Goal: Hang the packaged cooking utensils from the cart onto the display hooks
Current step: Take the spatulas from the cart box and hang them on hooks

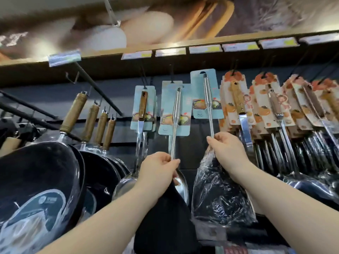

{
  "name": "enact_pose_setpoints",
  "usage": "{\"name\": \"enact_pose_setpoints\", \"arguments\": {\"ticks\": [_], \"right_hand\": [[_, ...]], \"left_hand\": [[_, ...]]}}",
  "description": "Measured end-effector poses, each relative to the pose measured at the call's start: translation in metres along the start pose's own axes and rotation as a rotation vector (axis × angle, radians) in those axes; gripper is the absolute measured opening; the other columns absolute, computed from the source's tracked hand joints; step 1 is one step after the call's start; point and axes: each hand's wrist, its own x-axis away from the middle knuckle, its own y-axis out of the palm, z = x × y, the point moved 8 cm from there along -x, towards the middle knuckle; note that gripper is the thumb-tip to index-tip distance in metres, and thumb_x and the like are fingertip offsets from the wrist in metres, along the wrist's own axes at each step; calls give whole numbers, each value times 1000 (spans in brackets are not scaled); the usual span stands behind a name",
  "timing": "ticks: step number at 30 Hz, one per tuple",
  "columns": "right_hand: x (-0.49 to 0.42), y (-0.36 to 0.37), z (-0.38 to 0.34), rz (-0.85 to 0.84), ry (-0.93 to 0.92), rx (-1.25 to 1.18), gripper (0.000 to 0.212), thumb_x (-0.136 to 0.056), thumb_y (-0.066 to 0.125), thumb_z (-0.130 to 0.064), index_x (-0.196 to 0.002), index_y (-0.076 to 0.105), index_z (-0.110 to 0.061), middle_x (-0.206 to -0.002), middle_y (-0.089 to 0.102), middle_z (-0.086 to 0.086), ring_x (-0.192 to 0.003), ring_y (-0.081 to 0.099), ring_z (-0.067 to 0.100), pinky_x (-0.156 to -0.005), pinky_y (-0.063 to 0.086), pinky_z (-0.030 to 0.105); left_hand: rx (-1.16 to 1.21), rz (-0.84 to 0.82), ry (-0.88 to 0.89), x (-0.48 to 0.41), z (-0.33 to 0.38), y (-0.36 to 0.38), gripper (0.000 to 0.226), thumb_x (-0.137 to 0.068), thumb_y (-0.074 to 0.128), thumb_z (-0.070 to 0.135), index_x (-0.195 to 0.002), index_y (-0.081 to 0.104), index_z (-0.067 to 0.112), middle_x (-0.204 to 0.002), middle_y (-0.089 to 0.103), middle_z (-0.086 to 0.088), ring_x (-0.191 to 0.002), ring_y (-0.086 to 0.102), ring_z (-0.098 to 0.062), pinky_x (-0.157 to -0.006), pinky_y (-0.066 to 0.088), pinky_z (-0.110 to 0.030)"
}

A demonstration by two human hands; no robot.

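My left hand [158, 171] grips the steel shaft of a ladle [174, 125] on a pale blue card; the card's top sits at a black display hook [171, 74]. My right hand [226, 153] pinches the shaft of a second steel utensil [208, 101] on a blue card, held upright with the card's hole just below the shelf edge. Its head is wrapped in clear plastic [218, 195] and hangs under my right wrist. Another blue-carded utensil [143, 107] hangs to the left.
Black woks with wooden handles [73, 114] hang at the left on long black hooks [99, 88]. Several orange-carded spatulas [238, 101] fill the hooks at the right. Price tags [205, 48] line the shelf edge above. The cart is out of view.
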Motion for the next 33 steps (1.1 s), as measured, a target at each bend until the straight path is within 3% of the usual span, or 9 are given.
{"name": "enact_pose_setpoints", "arguments": {"ticks": [3, 8, 13, 18, 27, 33], "right_hand": [[-12, 3, 0, 20, -19, 17, 36, -91, 52, -23, -67, 50, 4, -65, 45, 11, -65, 41, 22, -59, 27, 34], [-28, 3, -3, 52, -61, 9, 29, -92, 53, -22, -68, 49, -6, -60, 41, 4, -59, 37, 17, -55, 28, 32], [-46, 2, -5, 6, -55, -41, 30, -92, 52, -21, -66, 41, -9, -57, 29, 4, -59, 31, 20, -61, 23, 33], [-56, 6, -4, 7, -61, -80, 29, -92, 52, -20, -67, 40, -9, -57, 25, 3, -61, 28, 19, -62, 23, 32], [-60, 6, 1, 70, -83, -85, 28, -90, 53, -19, -66, 44, -9, -58, 30, 7, -62, 31, 20, -62, 24, 32], [-67, 6, -3, 40, -136, 13, 28, -89, 54, -17, -64, 47, -7, -57, 30, 8, -64, 32, 23, -64, 26, 35]], "left_hand": [[1, -8, 21, -12, -3, 1, 21, -84, 59, 16, -82, 58, -4, -47, 60, -1, -46, 63, -22, -64, 51, -33], [38, 7, 33, -27, -6, 3, 21, -85, 58, 16, -76, 57, -3, -42, 58, 1, -46, 64, -23, -71, 54, -39], [77, 22, 12, -36, -7, 12, 19, -85, 57, 14, -80, 58, -4, -40, 58, 1, -43, 63, -23, -63, 52, -32], [89, -9, -3, -41, -8, 24, 21, -86, 58, 12, -67, 53, 6, -39, 58, 0, -40, 61, -23, -61, 51, -32], [103, -20, -36, -43, -12, 23, 25, -87, 58, 14, -63, 50, 8, -39, 57, 1, -40, 62, -21, -51, 45, -23], [128, -10, -32, -47, -12, 20, 19, -87, 58, 15, -69, 54, 7, -41, 58, 0, -42, 62, -21, -55, 47, -24]]}}
